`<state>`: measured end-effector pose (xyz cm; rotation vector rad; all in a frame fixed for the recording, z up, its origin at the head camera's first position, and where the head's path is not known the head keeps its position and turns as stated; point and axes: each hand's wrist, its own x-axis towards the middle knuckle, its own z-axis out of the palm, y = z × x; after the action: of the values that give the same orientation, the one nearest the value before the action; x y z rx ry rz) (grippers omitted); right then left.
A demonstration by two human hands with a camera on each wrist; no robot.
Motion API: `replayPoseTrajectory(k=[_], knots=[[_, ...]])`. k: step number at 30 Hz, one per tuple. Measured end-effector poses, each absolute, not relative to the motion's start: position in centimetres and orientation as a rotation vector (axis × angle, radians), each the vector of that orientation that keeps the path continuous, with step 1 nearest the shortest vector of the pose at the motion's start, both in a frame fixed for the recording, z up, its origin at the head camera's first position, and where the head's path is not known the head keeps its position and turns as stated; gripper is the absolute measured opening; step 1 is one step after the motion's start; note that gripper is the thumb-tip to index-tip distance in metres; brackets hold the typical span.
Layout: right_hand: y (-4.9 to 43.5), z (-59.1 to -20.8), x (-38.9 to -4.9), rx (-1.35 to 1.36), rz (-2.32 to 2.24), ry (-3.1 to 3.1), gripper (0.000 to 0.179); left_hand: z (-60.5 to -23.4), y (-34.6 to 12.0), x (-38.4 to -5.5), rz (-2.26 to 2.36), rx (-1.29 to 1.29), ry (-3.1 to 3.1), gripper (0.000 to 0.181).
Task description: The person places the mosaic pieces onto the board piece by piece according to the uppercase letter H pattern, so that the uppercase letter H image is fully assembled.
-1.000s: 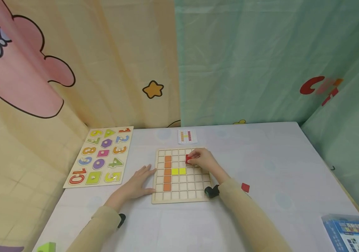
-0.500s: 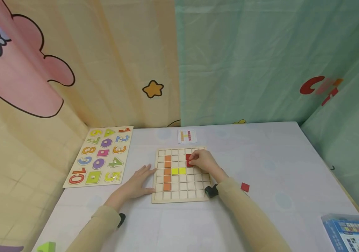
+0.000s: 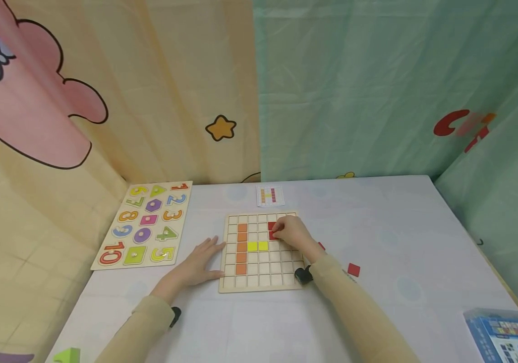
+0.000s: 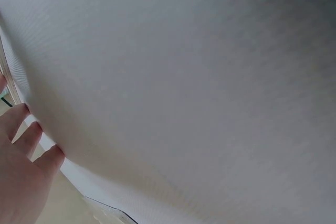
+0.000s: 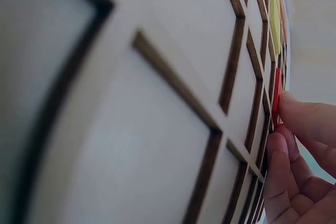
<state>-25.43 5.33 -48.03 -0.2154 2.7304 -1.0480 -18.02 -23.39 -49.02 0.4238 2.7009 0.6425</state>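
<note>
A wooden grid board (image 3: 286, 285) lies on the table, with a column of orange square tiles (image 3: 241, 256) and two yellow tiles (image 3: 257, 246) in its cells. My right hand (image 3: 296, 233) is over the upper right cells, thumb and fingers pinching a red square tile (image 5: 276, 97) down at the grid. Directly above it sits another red tile (image 3: 271, 226), partly covered by the fingertips. My left hand (image 3: 198, 264) is spread at the board's left edge, fingertips and thumb touching it; its fingers (image 4: 50, 159) look straight in the left wrist view.
Two loose red tiles lie right of the board: one tile (image 3: 353, 270) in full view, another (image 3: 322, 246) mostly behind my right wrist. A pattern card (image 3: 278, 203) lies behind the board. A number puzzle (image 3: 172, 259) is at left, a blue box (image 3: 510, 333) front right, a green block (image 3: 69, 356) front left.
The red tile in my right hand has come slightly down the board, below the other red tile. My right wrist has shifted left, uncovering a bit of a loose tile. The left hand stays put.
</note>
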Motion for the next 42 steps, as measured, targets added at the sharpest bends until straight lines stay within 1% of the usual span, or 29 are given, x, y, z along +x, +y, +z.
replayPoseTrajectory(k=[5,10,13,19,28,36,42], knots=[[5.4,-48.0,-25.3,-0.234,-1.034,2.729,0.004,-48.9,-23.4,-18.1,0.639,0.431,2.704,0.086],[6.8,-47.3,-24.4,-0.237,-1.085,2.718,0.012,-49.0,-23.4,-18.0,0.648,0.428,2.698,0.086],[8.6,-46.8,-23.5,-0.165,-1.146,2.690,0.018,-48.9,-23.3,-18.0,0.642,0.420,2.694,0.087],[13.5,-46.8,-21.7,-0.046,-1.190,2.679,0.023,-48.6,-23.2,-18.0,0.636,0.418,2.694,0.086],[20.3,-47.3,-18.1,0.006,-1.126,2.742,0.031,-48.6,-23.3,-18.0,0.631,0.407,2.692,0.086],[22.9,-47.8,-15.3,-0.023,-1.143,2.746,0.036,-48.5,-23.4,-17.8,0.621,0.416,2.694,0.086],[24.0,-48.0,-14.0,-0.017,-1.133,2.749,0.040,-48.5,-23.3,-17.7,0.624,0.423,2.695,0.085]])
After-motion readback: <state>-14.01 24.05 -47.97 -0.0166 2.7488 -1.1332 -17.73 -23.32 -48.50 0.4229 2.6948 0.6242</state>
